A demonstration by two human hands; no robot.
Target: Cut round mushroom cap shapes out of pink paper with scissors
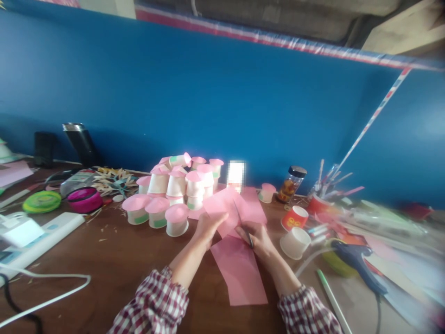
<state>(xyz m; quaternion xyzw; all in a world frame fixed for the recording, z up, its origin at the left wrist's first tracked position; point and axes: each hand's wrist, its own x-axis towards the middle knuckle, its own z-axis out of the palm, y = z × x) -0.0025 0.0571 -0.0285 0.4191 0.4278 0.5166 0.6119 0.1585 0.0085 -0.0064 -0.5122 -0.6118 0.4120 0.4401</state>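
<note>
Holding in both hands. Bearings are taken from midway between the hands, 12 o'clock pointing away from the person. Left hand (210,229) pinches the near left edge of a pink paper sheet (217,204), thumb on top. Right hand (257,237) grips dark-handled scissors (250,240); whether the blades are parted cannot be told.

Key relation: the sheet lies at 12 o'clock, just ahead of both hands. The scissors' long axis runs roughly 11 to 5 o'clock, handle at the right palm, blades over the sheet to the right of the left thumb. Right hand is nearer the blade line; left hand steadies the paper at its 8 o'clock side.

Outward: a second pink piece (242,278) rests on the table (198,297) at 6 o'clock. Pink-topped cups (177,220) stand grouped and partly stacked at 10 o'clock; a lone pink-topped cup (266,193) at 1. Lidded jar (292,185) at 2, plain white cup (295,243) near 3, glue gun (351,253) farther out, between 3 and 4.
</note>
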